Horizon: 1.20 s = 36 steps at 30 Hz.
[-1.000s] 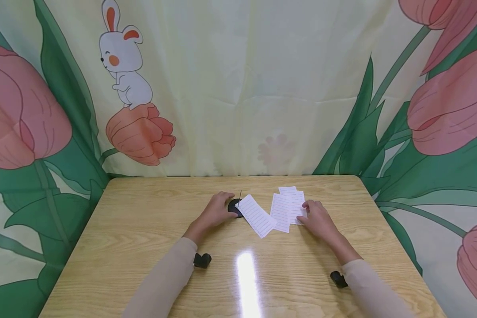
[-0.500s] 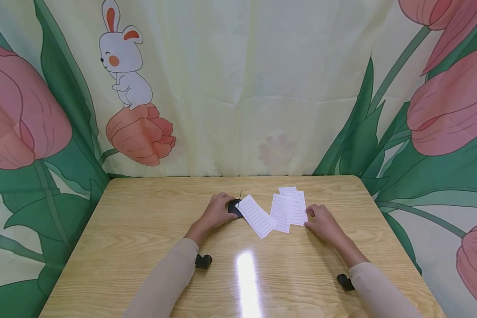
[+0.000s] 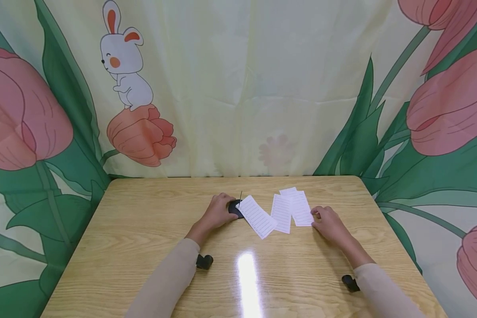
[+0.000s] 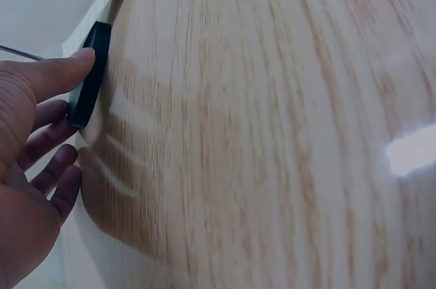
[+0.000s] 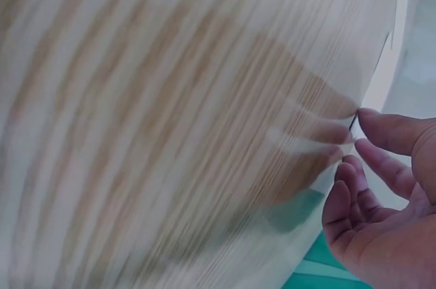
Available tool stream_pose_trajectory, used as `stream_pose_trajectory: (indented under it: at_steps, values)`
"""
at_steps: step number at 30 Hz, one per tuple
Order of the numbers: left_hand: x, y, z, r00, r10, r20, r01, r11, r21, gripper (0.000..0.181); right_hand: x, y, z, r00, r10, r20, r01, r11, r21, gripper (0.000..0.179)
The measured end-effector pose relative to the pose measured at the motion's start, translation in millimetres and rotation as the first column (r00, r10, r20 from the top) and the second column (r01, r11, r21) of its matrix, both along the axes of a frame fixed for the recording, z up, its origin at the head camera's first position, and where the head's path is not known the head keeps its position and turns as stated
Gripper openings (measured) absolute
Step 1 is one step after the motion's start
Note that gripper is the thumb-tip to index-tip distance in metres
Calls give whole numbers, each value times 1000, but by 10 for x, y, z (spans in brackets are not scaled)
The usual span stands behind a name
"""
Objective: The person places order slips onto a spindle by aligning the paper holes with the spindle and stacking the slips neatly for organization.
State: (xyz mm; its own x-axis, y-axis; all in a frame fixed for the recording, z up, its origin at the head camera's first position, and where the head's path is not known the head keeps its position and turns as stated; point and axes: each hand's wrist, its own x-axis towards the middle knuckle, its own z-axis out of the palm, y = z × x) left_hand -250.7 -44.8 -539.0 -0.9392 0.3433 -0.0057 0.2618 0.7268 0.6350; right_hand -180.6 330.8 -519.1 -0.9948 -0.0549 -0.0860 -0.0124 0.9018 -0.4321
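My left hand (image 3: 217, 211) grips the round black base of a receipt spike (image 3: 233, 206), thumb and fingers at its edge. The spike's thin rod stands upright. A lined white slip (image 3: 258, 218) slants down to the right from the base, its top corner overlapping it. Beside that lie another slip (image 3: 280, 214) and a back slip (image 3: 288, 191), partly covered. At the far right of the group, my right hand (image 3: 329, 223) pinches the lower right edge of the rightmost slip (image 3: 302, 207). In the right wrist view, thumb (image 5: 381, 125) and forefinger meet at the paper's edge.
The wooden table (image 3: 143, 221) has a bright glare streak in front of the slips. A curtain (image 3: 222, 88) printed with tulips and a rabbit hangs behind its far edge. Black wrist devices (image 3: 204, 262) show at both sleeves.
My right hand has moved right and slightly toward me, and the rightmost slip has shifted and turned with it. The left hand stays at the receipt spike, nearly still.
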Motion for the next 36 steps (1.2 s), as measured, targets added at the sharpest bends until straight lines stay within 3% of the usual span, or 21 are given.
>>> stream_pose_trajectory:
  at_steps: [16,22,28,36]
  values:
    - [-5,7,-5,1000,6,10,-7,1000,7,59,24,244,15,999,-38,-39,39,999,24,28]
    - [-2,7,-8,1000,7,17,-7,1000,7,59,-45,164,23,998,-67,0,67,998,10,43]
    - [3,3,-9,1000,9,15,-9,1000,5,59,-102,132,6,999,-47,12,46,998,36,39]
    - [7,2,3,1000,16,17,-16,1000,18,59,-169,112,9,990,-79,113,80,997,-7,35]
